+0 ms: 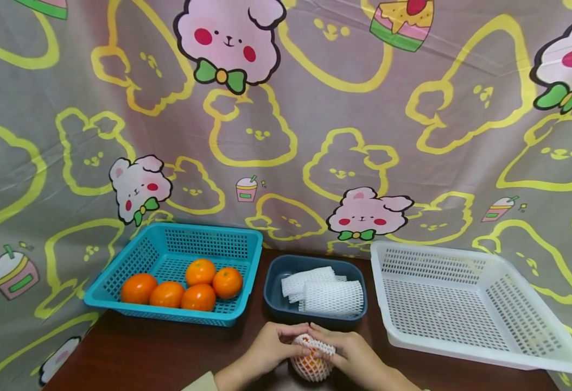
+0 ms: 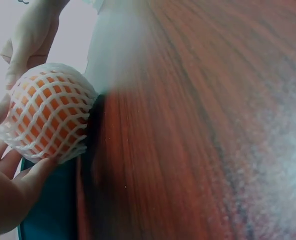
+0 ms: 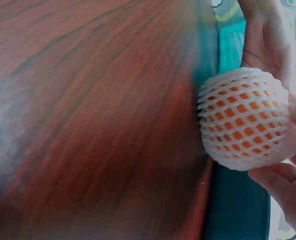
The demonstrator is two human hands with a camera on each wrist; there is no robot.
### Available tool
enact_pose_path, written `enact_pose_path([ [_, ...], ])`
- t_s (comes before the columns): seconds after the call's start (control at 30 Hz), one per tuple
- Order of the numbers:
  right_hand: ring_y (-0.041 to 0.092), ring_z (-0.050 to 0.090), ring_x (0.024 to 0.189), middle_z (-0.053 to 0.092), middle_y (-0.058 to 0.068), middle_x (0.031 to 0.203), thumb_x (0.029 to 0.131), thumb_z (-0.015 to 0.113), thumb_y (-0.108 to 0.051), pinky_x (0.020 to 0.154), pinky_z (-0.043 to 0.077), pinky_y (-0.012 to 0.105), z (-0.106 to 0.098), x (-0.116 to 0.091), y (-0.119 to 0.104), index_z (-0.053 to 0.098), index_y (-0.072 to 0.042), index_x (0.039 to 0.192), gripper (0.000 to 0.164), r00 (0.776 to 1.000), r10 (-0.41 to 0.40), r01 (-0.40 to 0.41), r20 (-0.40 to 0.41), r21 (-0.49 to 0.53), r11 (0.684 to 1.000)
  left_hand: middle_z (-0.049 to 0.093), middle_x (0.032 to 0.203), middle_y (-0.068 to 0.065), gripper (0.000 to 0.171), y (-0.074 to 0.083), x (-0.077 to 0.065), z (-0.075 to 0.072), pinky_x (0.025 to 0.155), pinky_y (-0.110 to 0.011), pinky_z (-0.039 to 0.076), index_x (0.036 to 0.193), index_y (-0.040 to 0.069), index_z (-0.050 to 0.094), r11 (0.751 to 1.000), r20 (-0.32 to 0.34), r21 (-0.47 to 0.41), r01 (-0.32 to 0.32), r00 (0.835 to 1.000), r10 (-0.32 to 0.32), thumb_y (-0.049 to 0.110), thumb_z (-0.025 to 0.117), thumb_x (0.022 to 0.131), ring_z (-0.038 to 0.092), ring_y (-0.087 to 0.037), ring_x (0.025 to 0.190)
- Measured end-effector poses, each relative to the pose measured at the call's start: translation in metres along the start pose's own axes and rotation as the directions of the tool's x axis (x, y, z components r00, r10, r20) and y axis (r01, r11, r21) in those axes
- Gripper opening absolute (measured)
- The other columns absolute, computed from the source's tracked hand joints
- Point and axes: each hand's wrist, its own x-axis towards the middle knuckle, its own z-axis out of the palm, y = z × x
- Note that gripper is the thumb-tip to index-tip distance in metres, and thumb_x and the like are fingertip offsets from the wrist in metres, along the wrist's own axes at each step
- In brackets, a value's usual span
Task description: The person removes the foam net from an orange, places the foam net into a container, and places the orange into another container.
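Note:
An orange [image 1: 310, 365] wrapped in a white foam net [image 2: 48, 112] is at the front edge of the head view, between both hands. My left hand [image 1: 266, 350] holds it from the left, thumb and fingers on the net's upper part. From the other side my right hand [image 1: 359, 355] grips the net near its top rim, and the fingertips of the two hands meet behind it. In the right wrist view the net [image 3: 245, 120] covers most of the fruit, with orange skin showing through the mesh.
Behind the hands a dark blue tub [image 1: 273, 309] holds several flattened foam nets [image 1: 335, 297]. A teal basket [image 1: 169, 315] with several oranges [image 1: 167, 295] stands at left, a white basket [image 1: 442, 304] at right. Brown table [image 1: 169, 353]; patterned curtain [image 1: 286, 179] behind.

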Motion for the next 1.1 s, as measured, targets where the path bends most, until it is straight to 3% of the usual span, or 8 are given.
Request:
enact_pose_path([
  [0.23,0.022,0.070,0.106,0.072,0.011,0.119,0.083,0.077,0.007,0.090,0.050,0.015,0.002,0.005,-0.006,0.074,-0.001,0.123,0.041,0.992,-0.057,0.053,-0.109,-0.040,0.998,0.074,0.113,-0.011,0.025,0.002,0.001,0.001,0.083,-0.020,0.054,0.110,0.000,0.078,0.999,-0.088,0.038,0.010,0.996,-0.007,0.006,0.082,0.085,0.068,-0.007,0.103],
  [0.33,0.020,0.070,0.107,0.072,0.010,0.121,0.087,0.079,-0.002,0.087,0.054,0.021,0.002,0.006,-0.009,0.073,-0.002,0.124,0.037,0.996,-0.010,0.007,-0.091,-0.034,0.999,0.076,0.105,-0.010,0.019,0.002,0.001,0.001,0.079,-0.019,0.055,0.103,-0.002,0.080,0.999,-0.109,0.053,0.004,0.994,0.001,0.005,0.082,0.085,0.069,-0.006,0.096],
  [0.43,0.020,0.067,0.115,0.068,0.011,0.131,0.091,0.080,-0.026,0.089,0.056,0.031,-0.001,0.003,-0.009,0.067,-0.005,0.135,0.051,0.996,0.087,-0.087,-0.010,-0.003,0.996,0.076,0.104,-0.008,0.018,0.001,0.001,-0.001,0.079,-0.020,0.055,0.101,0.000,0.080,0.997,-0.118,0.074,-0.002,0.993,0.011,0.009,0.083,0.086,0.069,-0.007,0.094],
  [0.57,0.017,0.061,0.122,0.061,0.014,0.141,0.087,0.080,-0.044,0.092,0.055,0.032,-0.003,-0.001,-0.006,0.056,-0.008,0.147,0.074,0.971,0.214,-0.219,0.105,0.036,0.975,0.072,0.120,-0.012,0.035,-0.001,0.001,-0.004,0.087,-0.024,0.054,0.117,0.000,0.075,0.995,-0.076,0.098,-0.010,0.997,0.018,0.013,0.084,0.086,0.068,-0.014,0.105],
  [0.73,0.009,0.061,0.115,0.064,0.013,0.136,0.088,0.082,-0.040,0.086,0.055,0.027,-0.002,-0.005,0.001,0.054,-0.004,0.148,0.075,0.958,0.247,-0.265,0.144,0.122,0.957,0.065,0.133,-0.011,0.064,-0.002,0.001,-0.006,0.094,-0.024,0.049,0.135,0.000,0.064,0.996,0.053,0.089,0.008,0.999,-0.013,0.008,0.089,0.078,0.063,-0.014,0.115],
  [0.9,0.004,0.064,0.103,0.071,0.009,0.124,0.085,0.085,-0.036,0.078,0.056,0.024,0.001,-0.006,0.004,0.062,-0.002,0.139,0.068,0.976,0.200,-0.212,0.088,0.155,0.965,0.073,0.116,0.001,0.054,0.001,-0.001,-0.006,0.091,-0.024,0.051,0.126,0.006,0.072,0.992,0.065,0.125,-0.009,0.998,0.001,0.009,0.090,0.076,0.066,-0.007,0.106],
  [1.1,0.011,0.068,0.104,0.072,0.015,0.121,0.085,0.084,-0.031,0.076,0.057,0.024,0.004,-0.004,0.004,0.070,0.002,0.128,0.055,0.993,0.114,-0.112,-0.009,0.113,0.987,0.075,0.113,-0.003,0.044,0.004,-0.004,-0.009,0.087,-0.024,0.053,0.120,0.005,0.076,0.990,0.029,0.137,-0.039,0.999,0.035,0.009,0.089,0.079,0.068,-0.008,0.103],
])
